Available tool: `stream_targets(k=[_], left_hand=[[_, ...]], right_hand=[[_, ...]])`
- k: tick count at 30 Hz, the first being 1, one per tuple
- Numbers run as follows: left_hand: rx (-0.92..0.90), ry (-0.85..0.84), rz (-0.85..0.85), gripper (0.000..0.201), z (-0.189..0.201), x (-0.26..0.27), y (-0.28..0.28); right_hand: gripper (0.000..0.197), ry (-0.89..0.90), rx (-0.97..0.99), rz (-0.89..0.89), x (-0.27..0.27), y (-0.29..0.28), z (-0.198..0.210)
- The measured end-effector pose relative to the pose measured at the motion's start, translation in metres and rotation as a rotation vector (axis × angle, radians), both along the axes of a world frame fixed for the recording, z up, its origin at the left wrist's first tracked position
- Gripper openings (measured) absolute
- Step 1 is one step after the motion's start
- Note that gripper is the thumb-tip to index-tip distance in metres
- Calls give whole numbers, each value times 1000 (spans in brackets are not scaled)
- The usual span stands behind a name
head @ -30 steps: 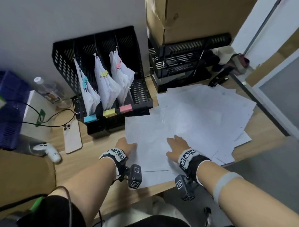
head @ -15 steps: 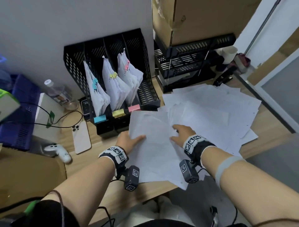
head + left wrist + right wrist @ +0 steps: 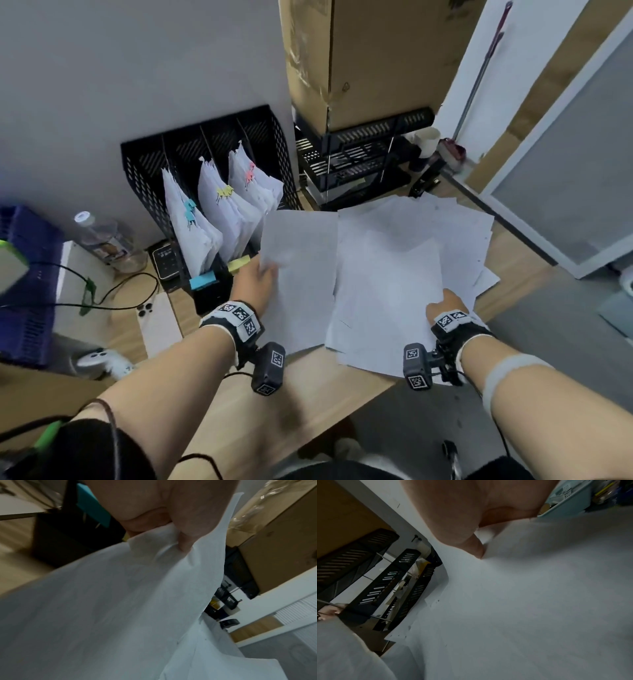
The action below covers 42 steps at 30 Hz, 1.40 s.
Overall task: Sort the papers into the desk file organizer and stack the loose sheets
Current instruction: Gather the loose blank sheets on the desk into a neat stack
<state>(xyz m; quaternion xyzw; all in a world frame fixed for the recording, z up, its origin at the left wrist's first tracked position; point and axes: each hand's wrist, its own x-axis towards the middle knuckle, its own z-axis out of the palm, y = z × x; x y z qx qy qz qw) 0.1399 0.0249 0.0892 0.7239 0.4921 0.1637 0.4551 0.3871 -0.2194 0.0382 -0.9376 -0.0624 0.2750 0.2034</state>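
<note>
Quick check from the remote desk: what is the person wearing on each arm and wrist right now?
Both forearms are bare. The left hand and right hand each carry a black wrist strap with a white band of black-and-white square tags. A small black camera block, also tagged, hangs under each wrist; a thin black cable runs from the left one. The right forearm also has a pale grey band. Dark sleeves show at the bottom edge.

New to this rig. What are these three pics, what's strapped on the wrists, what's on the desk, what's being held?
No robot here: a person works bare-handed, wearing a head camera and one camera on each wrist band. The wide picture is the head view; the two close ones look along each hand. On the wooden desk stand a black file organizer with clipped paper bundles and a spread of loose sheets. The left hand pinches a lifted sheet; the right hand pinches another sheet at the pile's near edge.
</note>
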Motion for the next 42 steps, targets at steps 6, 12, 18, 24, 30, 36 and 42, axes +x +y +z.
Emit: stream_targets(k=[6,12,18,24,30,36,42], left_hand=[[233,-160,-1,24,36,16,8],[198,-249,22,28,61,55,-2],[-43,-94,-207,22,13,99,-31],[-99,200,-307,23,-50,130,-53],[-190,559,-244,76,-86,149,-47],[-264,558,-225,73,-100,173,-46],[-288,499,-249,71,-98,188,-42]], right_hand=[[25,36,56,-91,-9,-1,10],[42,-51,244,-320,-22,-7,26],[46,551,615,-355,-21,-17,33],[23,243,267,-23,1,-34,-9],[51,212,-130,-149,36,-25,-39],[54,290,-107,-76,68,-15,-46],[33,387,73,109,88,3,-44]])
